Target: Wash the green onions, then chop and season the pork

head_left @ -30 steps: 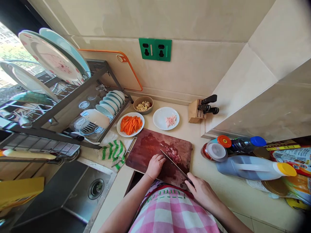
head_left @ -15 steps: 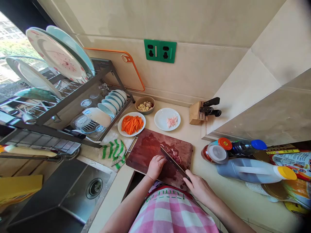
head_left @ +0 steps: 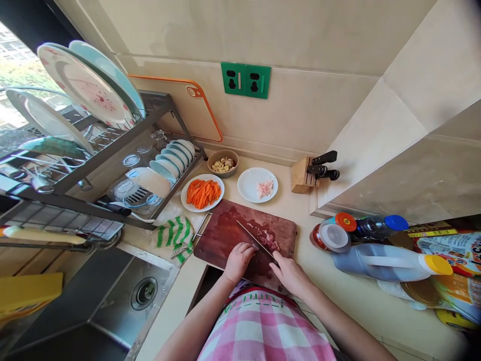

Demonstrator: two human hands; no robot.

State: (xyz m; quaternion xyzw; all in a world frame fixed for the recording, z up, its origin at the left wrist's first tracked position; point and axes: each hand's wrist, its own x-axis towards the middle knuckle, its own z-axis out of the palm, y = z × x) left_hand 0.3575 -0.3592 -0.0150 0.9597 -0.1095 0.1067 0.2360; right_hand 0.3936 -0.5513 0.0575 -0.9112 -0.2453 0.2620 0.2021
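Note:
My right hand [head_left: 290, 274] is wrapped around the handle of a kitchen knife [head_left: 253, 237], its blade slanting up and left across the dark red cutting board [head_left: 218, 240]. Beside the blade, my left hand [head_left: 239, 261] rests on the board with its fingers curled together over a small piece of meat [head_left: 256, 246], mostly hidden. Chopped meat [head_left: 268, 238] lies on the blade's far side. Behind the board stand a white plate [head_left: 248, 185] with pale pink meat bits [head_left: 265, 189] and another plate [head_left: 184, 198] of sliced carrots [head_left: 203, 194].
A bowl of garlic [head_left: 223, 165] and a knife block [head_left: 300, 175] stand near the wall. At left are a dish rack [head_left: 112, 145], a striped cloth [head_left: 175, 238] and a sink [head_left: 112, 301]. Jars and a large bottle [head_left: 379, 260] crowd the right side.
The knife has moved left and away from me over the board, its tip now farther left. My right hand went with it, closer to my left hand, which stays nearly in place.

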